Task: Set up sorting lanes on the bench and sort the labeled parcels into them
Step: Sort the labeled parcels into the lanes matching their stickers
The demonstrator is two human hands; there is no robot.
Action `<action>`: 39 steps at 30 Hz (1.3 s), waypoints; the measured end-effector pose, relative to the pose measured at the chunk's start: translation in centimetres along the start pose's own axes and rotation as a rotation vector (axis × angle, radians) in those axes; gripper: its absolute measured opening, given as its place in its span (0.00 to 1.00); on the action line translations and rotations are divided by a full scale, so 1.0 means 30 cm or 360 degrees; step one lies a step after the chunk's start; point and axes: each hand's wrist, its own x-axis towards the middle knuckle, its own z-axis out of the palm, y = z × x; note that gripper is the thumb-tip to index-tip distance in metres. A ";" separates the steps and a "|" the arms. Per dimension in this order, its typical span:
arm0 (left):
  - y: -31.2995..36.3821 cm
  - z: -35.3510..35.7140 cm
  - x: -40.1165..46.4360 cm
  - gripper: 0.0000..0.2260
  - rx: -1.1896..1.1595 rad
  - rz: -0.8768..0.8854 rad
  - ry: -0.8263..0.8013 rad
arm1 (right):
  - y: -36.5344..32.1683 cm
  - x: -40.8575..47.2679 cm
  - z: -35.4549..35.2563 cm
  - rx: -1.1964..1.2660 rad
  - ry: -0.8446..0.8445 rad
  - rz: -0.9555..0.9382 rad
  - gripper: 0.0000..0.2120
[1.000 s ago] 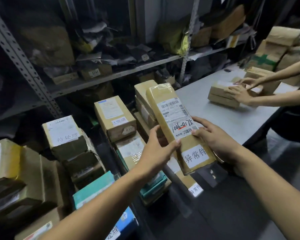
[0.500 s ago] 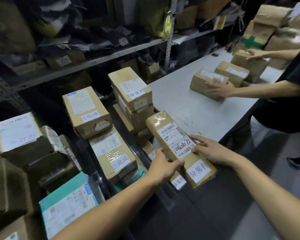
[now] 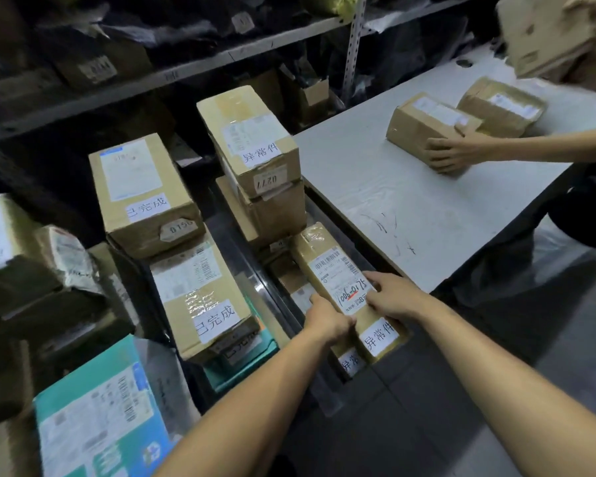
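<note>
- The left hand curls round the near left edge of a long tan parcel, fingers tucked down its side.
- The right hand grips the opposite long edge, thumb across the shipping label, so the parcel is pinched between the two hands.
- The parcel lies in the rightmost lane, just beside the edge of the white bench. Its long axis runs away from the person and a little leftward, the far end pointing toward the stack of brown boxes marked 异常件.
- Its own near end bears a 异常件 sticker, and it seems to rest on another parcel with the same sticker, so the lane looks right; whether it is fully seated I cannot tell.
- Both hands sit at the near half, the right one slightly further up; letting go likely calls for sliding both off sideways.
- The next lane to the left holds two boxes labelled 已完成; a teal box lies nearer the person.
- Across the bench, another person's hand holds a small carton.
- Compared with a second ago, the parcel has come down from chest height, where it was held tilted up, to lane level, and the view has dipped with it.
</note>
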 end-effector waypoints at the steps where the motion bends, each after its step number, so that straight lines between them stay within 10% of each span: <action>1: -0.002 0.002 0.016 0.30 0.0009 -0.0036 0.0006 | 0.005 0.020 0.013 -0.0021 0.0004 0.0011 0.17; 24: 0.019 0.068 0.165 0.20 0.0217 -0.0119 0.0045 | 0.014 0.213 0.092 -0.0550 0.0078 0.0194 0.07; 39: 0.150 -0.193 -0.049 0.18 0.0176 0.0401 0.0318 | -0.290 0.017 0.045 -0.0305 0.0516 -0.0290 0.21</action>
